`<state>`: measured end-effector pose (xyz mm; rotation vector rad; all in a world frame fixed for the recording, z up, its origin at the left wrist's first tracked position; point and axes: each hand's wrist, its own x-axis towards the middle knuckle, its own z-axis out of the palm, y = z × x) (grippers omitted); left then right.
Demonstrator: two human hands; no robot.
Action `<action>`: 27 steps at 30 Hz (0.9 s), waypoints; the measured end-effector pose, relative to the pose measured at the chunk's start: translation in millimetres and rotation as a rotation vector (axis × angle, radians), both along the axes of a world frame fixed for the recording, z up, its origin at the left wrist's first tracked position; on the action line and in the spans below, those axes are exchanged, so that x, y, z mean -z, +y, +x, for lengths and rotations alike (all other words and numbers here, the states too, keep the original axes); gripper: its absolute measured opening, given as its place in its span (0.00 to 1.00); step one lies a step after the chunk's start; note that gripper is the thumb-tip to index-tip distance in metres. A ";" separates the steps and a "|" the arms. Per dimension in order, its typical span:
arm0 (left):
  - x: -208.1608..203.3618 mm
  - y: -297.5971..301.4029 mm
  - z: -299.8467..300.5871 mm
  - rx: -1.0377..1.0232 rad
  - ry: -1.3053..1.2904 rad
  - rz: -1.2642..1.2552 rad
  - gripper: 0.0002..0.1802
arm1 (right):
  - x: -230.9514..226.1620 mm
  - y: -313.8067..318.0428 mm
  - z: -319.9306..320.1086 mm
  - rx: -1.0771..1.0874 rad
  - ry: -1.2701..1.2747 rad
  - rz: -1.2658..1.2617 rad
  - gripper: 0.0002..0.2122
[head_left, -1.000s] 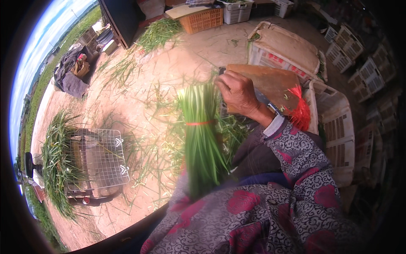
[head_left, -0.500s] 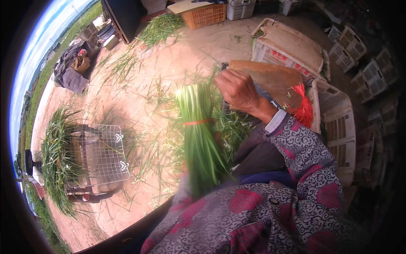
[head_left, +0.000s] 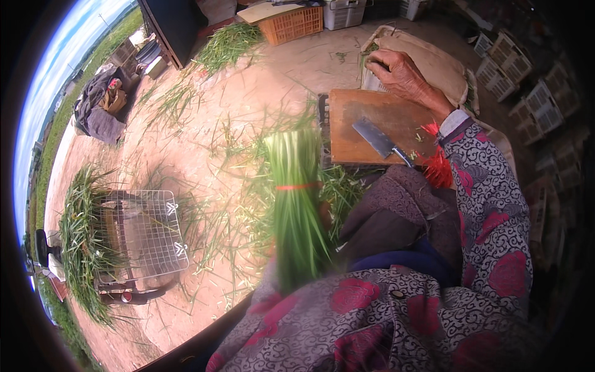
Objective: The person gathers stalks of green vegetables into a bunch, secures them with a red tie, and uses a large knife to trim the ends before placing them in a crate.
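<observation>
A bunch of chives [head_left: 297, 223] with pale cut stems at the top and a red band round its middle stands upright before my body. Behind it, mostly hidden, my left hand [head_left: 325, 214] grips the bunch. My right hand [head_left: 401, 73] is at the near corner of a cloth-covered white crate [head_left: 370, 82], beyond the wooden board. Its fingers are curled together beside green leaves [head_left: 365, 57]; whatever is in them cannot be made out. A cleaver [head_left: 374, 137] lies on the board [head_left: 353, 115], and red ties [head_left: 437, 166] hang by the board's right edge.
Loose green leaves [head_left: 229, 46] and trimmings litter the floor. On the left stands a wire-basket cart [head_left: 152, 232] loaded with greens [head_left: 90, 248]. An orange crate [head_left: 291, 28] is at the back, and stacked crates [head_left: 505, 59] line the right. A dark cloth heap [head_left: 99, 108] lies far left.
My right hand has moved away from the bunch's cut end, right and farther out over the board to the covered crate. The cleaver and board now show fully. The bunch remains in my left hand.
</observation>
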<state>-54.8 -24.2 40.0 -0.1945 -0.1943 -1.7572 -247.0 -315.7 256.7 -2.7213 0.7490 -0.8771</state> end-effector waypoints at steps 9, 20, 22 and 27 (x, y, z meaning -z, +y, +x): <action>-12.1 -1.7 -1.1 -0.103 -0.148 0.240 0.33 | 52.5 91.5 2.5 0.009 0.386 0.192 0.10; 20.9 -19.2 0.9 0.239 0.103 0.057 0.31 | 31.6 74.2 45.4 -0.218 0.015 0.407 0.10; 16.0 -18.0 0.7 0.229 0.096 0.075 0.30 | 22.2 72.6 45.2 -0.220 0.123 0.443 0.09; 13.2 -17.9 1.0 0.165 0.048 0.112 0.29 | 17.6 65.9 48.7 -0.289 0.296 0.161 0.07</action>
